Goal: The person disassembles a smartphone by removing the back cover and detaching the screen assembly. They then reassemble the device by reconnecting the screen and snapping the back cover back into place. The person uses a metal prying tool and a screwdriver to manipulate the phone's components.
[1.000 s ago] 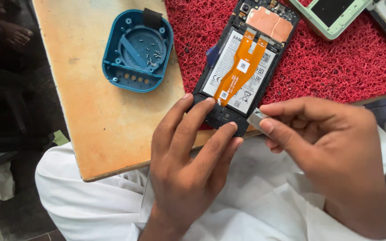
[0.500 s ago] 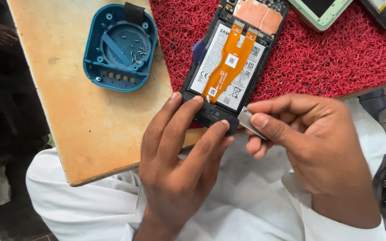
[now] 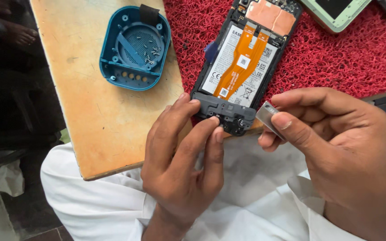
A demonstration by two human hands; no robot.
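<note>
An opened phone [image 3: 242,67] lies back-up on a red mat [image 3: 336,58], its battery and an orange flex cable exposed. My left hand [image 3: 182,165] rests its fingertips on the black cover piece [image 3: 219,111] at the phone's near end. My right hand [image 3: 336,147] pinches a small flat metal tool [image 3: 269,114] between thumb and forefinger, just right of the phone's near corner.
A blue plastic shell [image 3: 135,49] holding several tiny screws sits on the wooden board [image 3: 99,120] to the left. A light green device [image 3: 336,13] lies at the mat's far edge. My white-clothed lap is below the table edge.
The view has shifted, so everything sits further right in frame. My left fingers stay on the phone's near end. My right hand with the metal tool has drawn slightly away from the phone's corner.
</note>
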